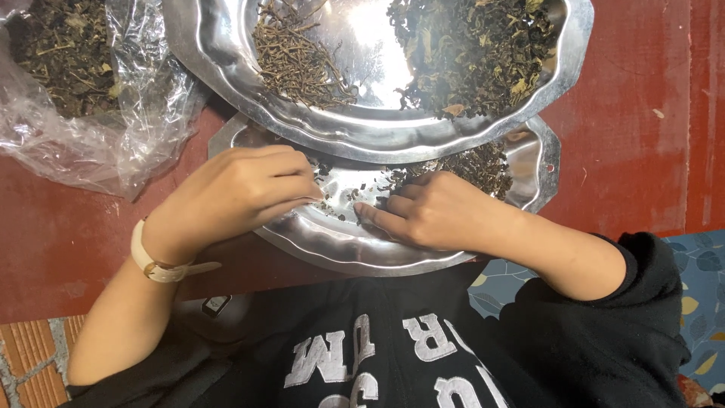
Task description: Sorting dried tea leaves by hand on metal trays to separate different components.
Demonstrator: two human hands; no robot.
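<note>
- The red floor (pixel 627 151) is bearing everything; two steel trays are lying on it, the upper tray (pixel 574 45) overlapping the far edge of the lower tray (pixel 332 242).
- The upper tray is carrying two separate heaps: a spread of dark dried leaves (pixel 476 53) on one side and a smaller pile of thin brown stems (pixel 294 60) on the other, with bare metal between them.
- A clear plastic bag (pixel 113 143) is lying beside the trays, holding more unsorted dried leaf.
- The lower tray is holding a thin layer of small dark bits (pixel 476 162), heaped toward its far side and scattered thinly toward the hands.
- The left hand (pixel 242 189) is resting on the lower tray with the fingers curled together, their tips pressing toward the scattered bits; whether a bit is pinched between them cannot be told.
- The right hand (pixel 430 211) is lying on the same tray, the forefinger stretched out and touching the metal, the other fingers folded; it is gripping nothing visible.
- A pale wristwatch (pixel 151 261) is sitting on the left wrist.
- Judgement: sorting is going best when the bits are being kept one layer deep, so each stem is showing, and when fingertips are dragging lightly rather than crushing the brittle leaf.
</note>
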